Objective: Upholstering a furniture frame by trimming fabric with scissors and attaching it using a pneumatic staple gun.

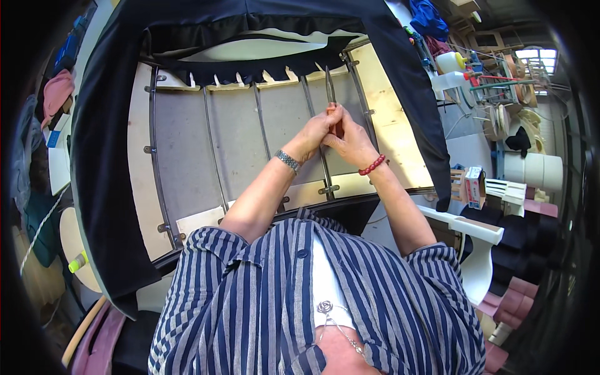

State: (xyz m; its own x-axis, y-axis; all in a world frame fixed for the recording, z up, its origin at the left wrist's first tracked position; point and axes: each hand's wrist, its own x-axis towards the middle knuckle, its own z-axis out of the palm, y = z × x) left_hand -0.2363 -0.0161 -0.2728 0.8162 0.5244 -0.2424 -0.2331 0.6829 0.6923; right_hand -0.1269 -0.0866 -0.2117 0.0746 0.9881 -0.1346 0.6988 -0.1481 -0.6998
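Both my hands meet over an upturned upholstered furniture frame, closed together around the reddish-brown handles of slim metal scissors [330, 87]. My left hand [314, 136] is at the left of the handles, and my right hand [352, 141] wraps them from the right. The blades look closed and point away from me, their tips at the black fabric [240, 70] along the frame's far inner edge. Several narrow slits in that fabric's edge show pale padding or wood. How the fingers sit in the handles is partly hidden.
Several dark metal spring bars [215, 156] run across the frame between pale wooden rails [394, 106], over a grey sheet [181, 131]. Black covering [106, 156] wraps the outer sides. White bottles [451, 81] stand at right, near a small box [475, 187]. A pink cloth [58, 94] lies at left.
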